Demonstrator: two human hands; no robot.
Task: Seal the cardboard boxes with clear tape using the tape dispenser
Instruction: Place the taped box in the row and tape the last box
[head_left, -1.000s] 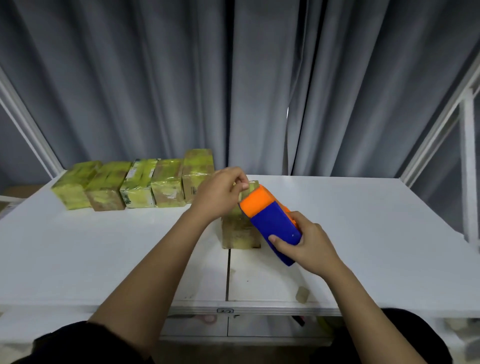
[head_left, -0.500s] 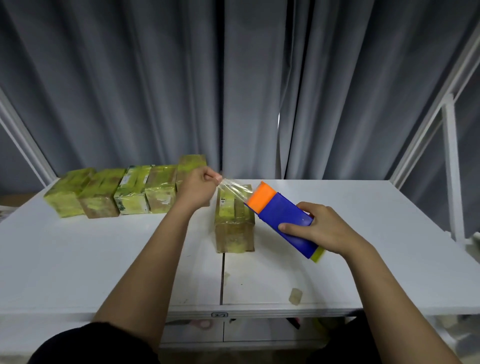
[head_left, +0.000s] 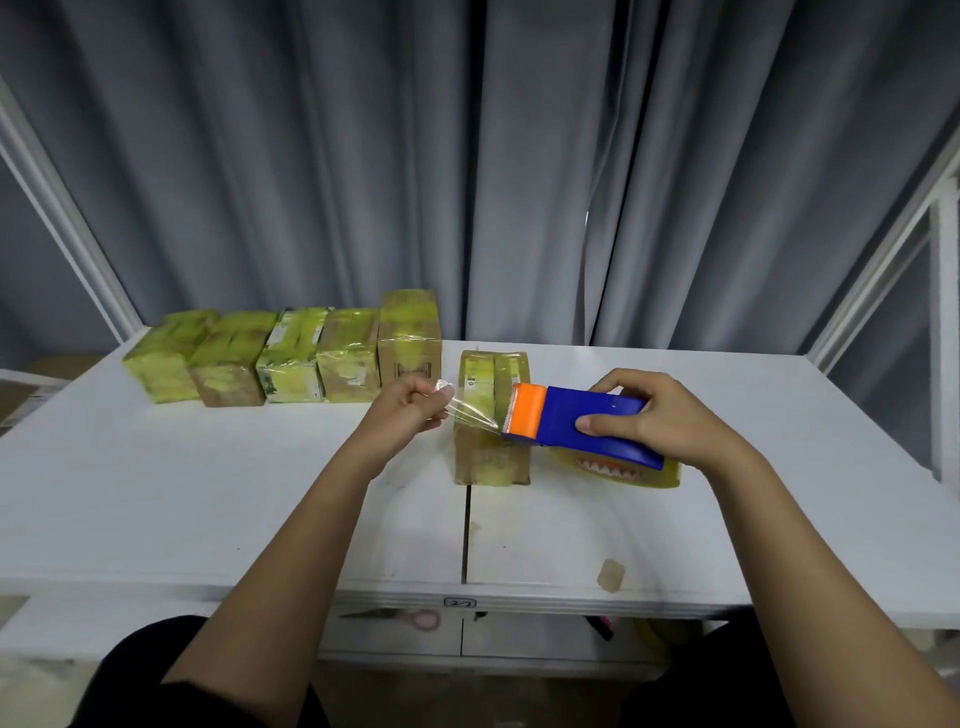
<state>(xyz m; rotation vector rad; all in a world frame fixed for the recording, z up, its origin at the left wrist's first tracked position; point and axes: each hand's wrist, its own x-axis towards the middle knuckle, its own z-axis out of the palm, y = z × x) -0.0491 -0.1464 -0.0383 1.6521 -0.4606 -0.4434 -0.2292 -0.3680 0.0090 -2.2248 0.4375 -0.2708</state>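
Observation:
A small cardboard box (head_left: 491, 457) wrapped in yellowish tape stands in the middle of the white table (head_left: 156, 499). My right hand (head_left: 660, 421) grips a blue tape dispenser (head_left: 582, 426) with an orange front end, held level just right of the box and partly over it. A roll of clear tape (head_left: 623, 470) shows under the dispenser. My left hand (head_left: 410, 410) pinches the free end of a clear tape strip (head_left: 470, 413) pulled out to the left, above the box's left side.
Several taped boxes (head_left: 291, 358) stand in a row at the back left of the table. A small tape scrap (head_left: 610, 574) lies near the front edge. Scissors with pink handles (head_left: 410, 618) lie on a shelf below. Grey curtains hang behind, white frame posts at both sides.
The dispenser has turned from a downward tilt to level and its roll now shows beneath. My left hand has drawn the tape end down and left, off the box top.

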